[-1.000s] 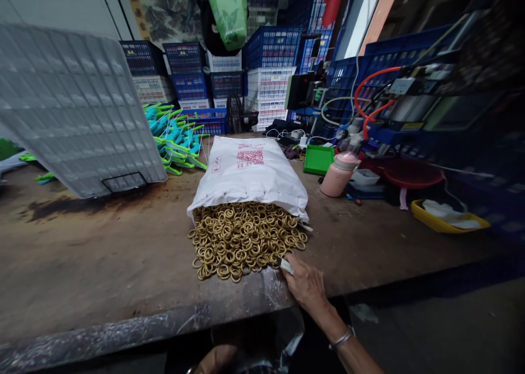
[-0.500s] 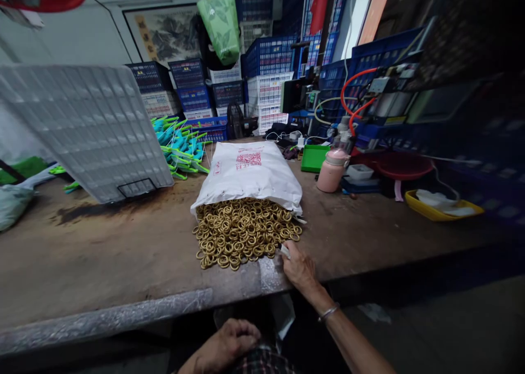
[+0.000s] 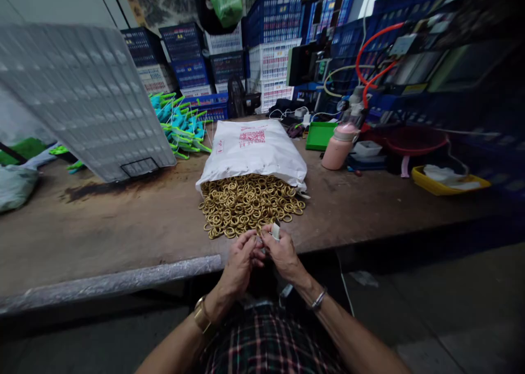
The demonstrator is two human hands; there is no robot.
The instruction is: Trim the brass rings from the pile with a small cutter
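My left hand (image 3: pixel 241 260) and my right hand (image 3: pixel 283 255) meet over the table's front edge, fingertips almost touching. Tucked in my right hand is a small white-handled tool (image 3: pixel 275 232) with a dark tip pointing up. Between the fingertips a bit of gold-coloured ring (image 3: pixel 259 231) shows; which hand grips it I cannot tell. The left fingers are bent in a pinch, their contents mostly hidden. Just beyond lies a heap of gold-coloured rings (image 3: pixel 246 204), spilling from the mouth of a white woven sack (image 3: pixel 256 152) with red print.
A grey plastic crate (image 3: pixel 90 100) stands tilted at left beside green and blue hangers (image 3: pixel 180 125). On the right are a pink bottle (image 3: pixel 339 147), a green tray (image 3: pixel 321 135), a yellow tray (image 3: pixel 426 183) and a machine with orange hoses (image 3: pixel 363 51). Stacked crates (image 3: pixel 273 57) line the back.
My right hand has drawn back from the heap's right front edge toward my body, still holding the white-handled tool. My left hand has risen from my lap to meet it.
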